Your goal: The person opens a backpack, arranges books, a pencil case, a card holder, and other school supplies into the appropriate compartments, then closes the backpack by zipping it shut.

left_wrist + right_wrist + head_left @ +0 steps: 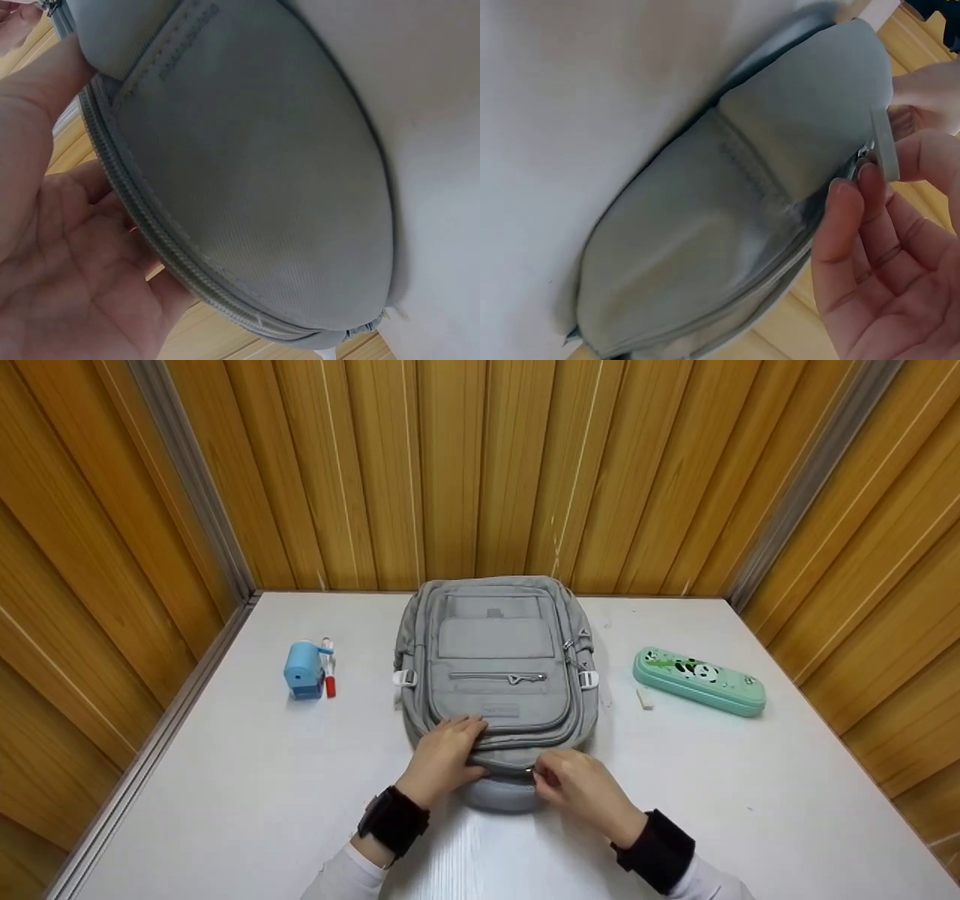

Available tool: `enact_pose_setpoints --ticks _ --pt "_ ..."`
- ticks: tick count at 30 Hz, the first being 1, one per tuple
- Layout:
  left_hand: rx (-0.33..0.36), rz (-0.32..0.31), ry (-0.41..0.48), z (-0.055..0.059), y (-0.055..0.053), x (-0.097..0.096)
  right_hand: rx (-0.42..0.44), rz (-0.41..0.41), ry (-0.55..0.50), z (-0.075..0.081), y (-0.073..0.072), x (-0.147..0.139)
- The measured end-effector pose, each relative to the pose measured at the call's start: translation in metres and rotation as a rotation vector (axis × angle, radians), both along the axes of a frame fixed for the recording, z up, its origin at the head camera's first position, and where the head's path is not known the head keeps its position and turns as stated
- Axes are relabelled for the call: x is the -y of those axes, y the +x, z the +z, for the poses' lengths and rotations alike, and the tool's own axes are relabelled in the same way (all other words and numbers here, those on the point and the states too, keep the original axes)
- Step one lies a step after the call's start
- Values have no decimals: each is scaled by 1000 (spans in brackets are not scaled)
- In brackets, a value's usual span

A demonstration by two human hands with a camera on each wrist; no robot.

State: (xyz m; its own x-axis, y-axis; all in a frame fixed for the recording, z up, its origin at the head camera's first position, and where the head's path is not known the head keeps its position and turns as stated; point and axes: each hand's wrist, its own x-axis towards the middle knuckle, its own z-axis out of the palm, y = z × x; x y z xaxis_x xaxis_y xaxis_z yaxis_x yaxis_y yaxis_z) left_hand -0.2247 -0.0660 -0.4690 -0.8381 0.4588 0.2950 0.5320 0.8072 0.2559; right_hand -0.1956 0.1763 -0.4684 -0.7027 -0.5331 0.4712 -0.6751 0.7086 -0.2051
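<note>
White sleeves [349, 877] come in from the near side, a black band [394, 821] round each wrist, and lead to the near end of a grey backpack [495, 637]. It lies front panel up in the middle of the desk [225, 780], square to the person, which presumably lets both hands work at one edge without bearing its weight.

The left grip [448, 757] is clamped on the zipped rim [124, 180]: in the left wrist view the thumb lies on one side and the fingers curl round behind, likely to steady the cloth, since a slack track tends to snag. The right grip [581, 784] is pinched together on the zipper pull [885, 146], a flat grey tab; so small a piece suits fingertips better than a whole palm. Further along the rim, the right wrist view shows the cloth edges apparently parted; how far the gap runs cannot be told.

Other items sit apart from the bag, which seems to leave elbow room. On the left, a blue sharpener [304, 669] stands just beside a marker [329, 671] whose red cap points toward the person. On the right, a green panda pencil case [697, 682] lies aslant, lid down, with a small pale block [645, 700], perhaps an eraser, near it.
</note>
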Motion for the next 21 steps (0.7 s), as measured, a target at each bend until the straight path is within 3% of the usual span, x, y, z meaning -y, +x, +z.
enact_pose_setpoints --ticks 10,21 --pt "11 -9 34 -1 -1 0 118 -148 -38 2 -6 -44" --pt "9 -6 51 -1 1 -1 161 -268 -91 -8 -25 -76"
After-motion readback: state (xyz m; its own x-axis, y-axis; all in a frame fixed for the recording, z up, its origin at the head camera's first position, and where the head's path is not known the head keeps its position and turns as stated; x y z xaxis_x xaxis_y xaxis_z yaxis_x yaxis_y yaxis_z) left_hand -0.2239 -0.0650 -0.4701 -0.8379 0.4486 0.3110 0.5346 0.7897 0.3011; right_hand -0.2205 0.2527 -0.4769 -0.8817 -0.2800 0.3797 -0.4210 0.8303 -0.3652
